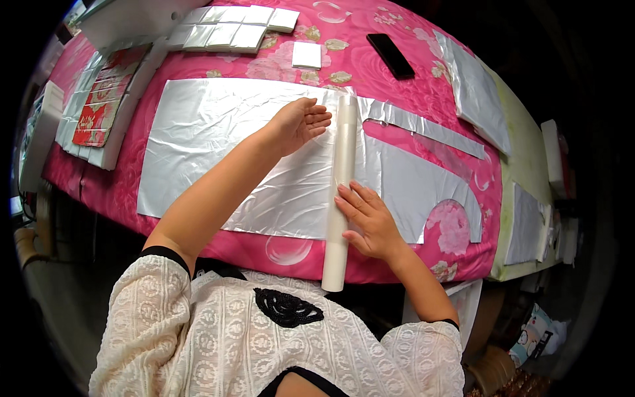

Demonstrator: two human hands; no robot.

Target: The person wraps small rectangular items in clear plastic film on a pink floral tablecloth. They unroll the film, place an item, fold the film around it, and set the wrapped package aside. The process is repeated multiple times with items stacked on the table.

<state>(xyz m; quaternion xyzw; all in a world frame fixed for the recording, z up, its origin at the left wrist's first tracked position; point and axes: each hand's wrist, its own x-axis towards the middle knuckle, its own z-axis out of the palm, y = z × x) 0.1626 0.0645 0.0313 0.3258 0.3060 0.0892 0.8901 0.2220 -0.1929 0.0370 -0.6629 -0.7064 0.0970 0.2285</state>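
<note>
A silvery plastic sheet (198,145) lies spread over the table, its right end cut into a vest-bag shape with two straps (423,129) and a rounded cutout. Across the sheet rests a long whitish roller tube (344,149), its near end sticking out past the table's front edge. My right hand (368,220) lies on the tube's lower half with fingers spread, touching it from the right. To the left of the tube's upper part, my left hand (301,124) hovers over the sheet, fingers extended and holding nothing.
Stacks of folded silvery packets (225,36) stand at the back left, with a single packet (307,55) nearby. A black phone (390,55) lies at the back. Silvery sheets (473,89) are piled on the right. A red patterned bundle (109,99) sits in a white tray at left.
</note>
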